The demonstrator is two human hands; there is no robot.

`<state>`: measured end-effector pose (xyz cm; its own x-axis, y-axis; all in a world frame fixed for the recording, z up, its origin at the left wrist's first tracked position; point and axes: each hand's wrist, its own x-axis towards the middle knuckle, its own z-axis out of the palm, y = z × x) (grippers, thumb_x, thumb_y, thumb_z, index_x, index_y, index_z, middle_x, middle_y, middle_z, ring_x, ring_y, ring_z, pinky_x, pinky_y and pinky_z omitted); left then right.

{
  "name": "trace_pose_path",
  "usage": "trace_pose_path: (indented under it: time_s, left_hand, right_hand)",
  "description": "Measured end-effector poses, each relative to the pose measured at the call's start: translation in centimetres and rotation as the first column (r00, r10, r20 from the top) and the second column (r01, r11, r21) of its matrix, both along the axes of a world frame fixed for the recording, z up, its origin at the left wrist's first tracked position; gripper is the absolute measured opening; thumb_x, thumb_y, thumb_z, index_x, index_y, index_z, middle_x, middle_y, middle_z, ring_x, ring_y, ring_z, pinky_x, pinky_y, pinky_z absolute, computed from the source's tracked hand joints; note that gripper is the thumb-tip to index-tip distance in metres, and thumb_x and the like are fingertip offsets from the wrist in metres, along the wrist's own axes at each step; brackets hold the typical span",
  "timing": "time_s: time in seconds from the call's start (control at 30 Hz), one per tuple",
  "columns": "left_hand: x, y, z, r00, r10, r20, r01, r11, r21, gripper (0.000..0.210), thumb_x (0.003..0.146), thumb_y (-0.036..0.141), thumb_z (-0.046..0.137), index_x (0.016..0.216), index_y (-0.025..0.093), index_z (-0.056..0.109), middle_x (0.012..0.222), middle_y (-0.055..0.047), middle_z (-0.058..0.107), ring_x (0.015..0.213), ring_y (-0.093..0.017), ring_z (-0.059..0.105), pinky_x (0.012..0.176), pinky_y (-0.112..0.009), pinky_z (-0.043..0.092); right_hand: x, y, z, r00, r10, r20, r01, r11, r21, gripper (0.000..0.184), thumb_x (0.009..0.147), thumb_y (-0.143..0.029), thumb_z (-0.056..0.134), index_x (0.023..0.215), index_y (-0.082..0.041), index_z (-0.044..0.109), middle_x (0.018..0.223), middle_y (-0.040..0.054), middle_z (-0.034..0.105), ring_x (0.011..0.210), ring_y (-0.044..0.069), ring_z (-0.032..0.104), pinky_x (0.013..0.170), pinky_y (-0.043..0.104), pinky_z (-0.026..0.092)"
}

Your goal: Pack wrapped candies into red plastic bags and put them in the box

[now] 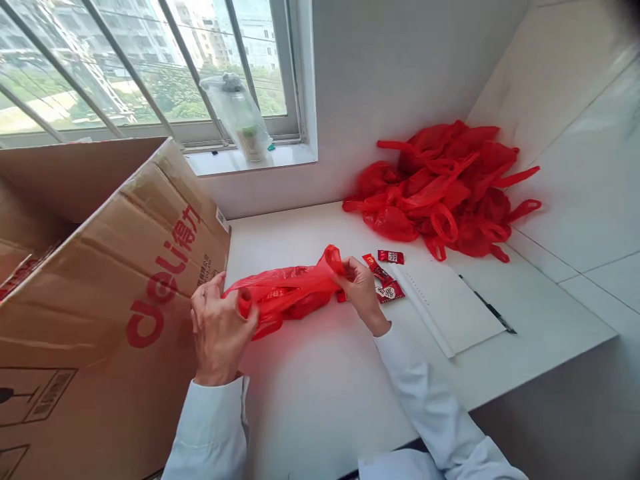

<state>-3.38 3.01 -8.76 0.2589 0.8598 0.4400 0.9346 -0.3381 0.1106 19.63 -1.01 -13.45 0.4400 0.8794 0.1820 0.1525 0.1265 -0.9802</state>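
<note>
A thin red plastic bag [295,293] is stretched sideways between my two hands, low over the white table. My left hand [220,327] grips its left end, beside the cardboard box, with fingers curled round the film. At the right end my right hand [361,287] pinches the gathered plastic between thumb and fingers. Darker red shapes show through the film; I cannot make out what they are. Just right of my right hand lie several small red packets [390,291], one partly behind the hand.
A large open cardboard box [120,280] stands at the left. Many red plastic bags [445,193] are heaped at the back right. A notebook [445,300] and a black pen [487,305] lie at the right. A bagged cup [245,127] stands on the windowsill [290,155].
</note>
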Motion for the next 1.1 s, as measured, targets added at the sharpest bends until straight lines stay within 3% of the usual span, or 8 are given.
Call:
trace_pose_path:
  time_s: [0.13,0.23,0.43,0.6,0.73,0.83,1.0,1.1]
  left_hand:
    - [-0.6,0.5,-0.4,0.987,-0.143,0.066,0.15,0.982,-0.112,0.018,0.074,0.027,0.051,0.088,0.015,0.054,0.141,-0.024,0.032,0.133,-0.041,0.033,0.104,-0.056,0.041]
    - [-0.9,0.7,-0.8,0.969,-0.228,0.1,0.238,0.965,-0.105,0.018,0.069,0.03,0.051,0.084,0.02,0.051,0.143,-0.017,0.033,0.13,-0.047,0.035,0.099,-0.065,0.04]
    - [-0.2,0.2,-0.5,0.931,-0.325,0.165,0.328,0.945,0.009,0.025,0.073,0.031,0.051,0.098,0.029,0.056,0.135,-0.007,0.045,0.128,-0.045,0.038,0.099,-0.068,0.038]
    - [0.6,-0.3,-0.7,0.945,-0.306,0.119,0.306,0.952,0.019,0.036,0.073,0.022,0.055,0.109,0.022,0.056,0.147,-0.012,0.034,0.134,-0.046,0.028,0.106,-0.067,0.029]
    - [0.7,-1.6,-0.1,0.984,-0.171,-0.053,0.159,0.969,-0.189,0.074,0.076,0.023,0.059,0.143,0.015,0.028,0.151,-0.024,0.021,0.132,-0.048,0.03,0.096,-0.067,0.038]
    - [0.9,-2.7,0.4,0.98,-0.114,-0.163,0.058,0.947,-0.317,0.094,0.076,0.022,0.062,0.149,0.016,0.004,0.156,-0.024,0.006,0.136,-0.048,0.021,0.094,-0.072,0.035]
    - [0.7,-3.9,0.9,0.975,-0.152,-0.16,0.061,0.882,-0.468,0.113,0.072,0.017,0.069,0.148,0.029,-0.015,0.156,-0.017,-0.017,0.141,-0.048,0.0,0.098,-0.076,0.025]
    - [0.6,-4.0,1.9,0.969,-0.145,-0.2,0.012,0.837,-0.547,0.114,0.069,0.017,0.072,0.149,0.025,-0.009,0.154,-0.019,-0.021,0.141,-0.048,-0.002,0.1,-0.074,0.024]
  right_hand:
    - [-0.1,0.2,0.3,0.999,-0.031,0.028,0.031,0.999,-0.011,0.025,0.069,-0.015,0.05,0.093,-0.021,0.057,0.089,-0.0003,0.065,0.08,0.015,0.059,0.072,0.026,0.047]
    - [0.5,-0.7,1.2,0.993,0.049,0.103,-0.051,0.999,0.013,0.039,0.068,-0.011,0.049,0.105,-0.021,0.055,0.102,0.0009,0.065,0.091,0.015,0.061,0.079,0.027,0.048]
    - [1.5,-2.6,1.9,0.928,0.154,0.34,-0.172,0.985,0.022,0.032,0.079,-0.026,0.06,0.111,-0.022,0.055,0.11,0.0031,0.064,0.101,0.017,0.057,0.09,0.031,0.046]
    - [-0.3,-3.1,2.2,0.896,-0.11,0.43,-0.003,0.967,0.254,0.026,0.086,-0.026,0.056,0.111,-0.021,0.052,0.107,0.0061,0.061,0.103,0.018,0.055,0.09,0.033,0.047]
    - [-2.2,-3.8,3.5,0.806,-0.252,0.536,-0.05,0.872,0.487,0.026,0.087,-0.013,0.05,0.111,-0.022,0.051,0.104,0.0066,0.06,0.101,0.018,0.055,0.088,0.034,0.048]
    - [-3.4,-4.0,4.0,0.724,-0.276,0.632,-0.163,0.822,0.546,0.037,0.085,-0.007,0.049,0.118,-0.024,0.05,0.105,0.0057,0.059,0.1,0.018,0.055,0.089,0.035,0.048]
    - [-4.9,-3.5,4.2,0.597,-0.294,0.747,-0.245,0.819,0.519,0.043,0.086,-0.007,0.051,0.12,-0.032,0.054,0.115,0.0043,0.058,0.109,0.018,0.051,0.094,0.037,0.046]
    - [-4.9,-2.9,3.8,0.382,-0.187,0.905,-0.383,0.859,0.339,0.027,0.085,-0.006,0.051,0.095,-0.025,0.066,0.113,0.0044,0.062,0.115,0.021,0.049,0.103,0.041,0.04]
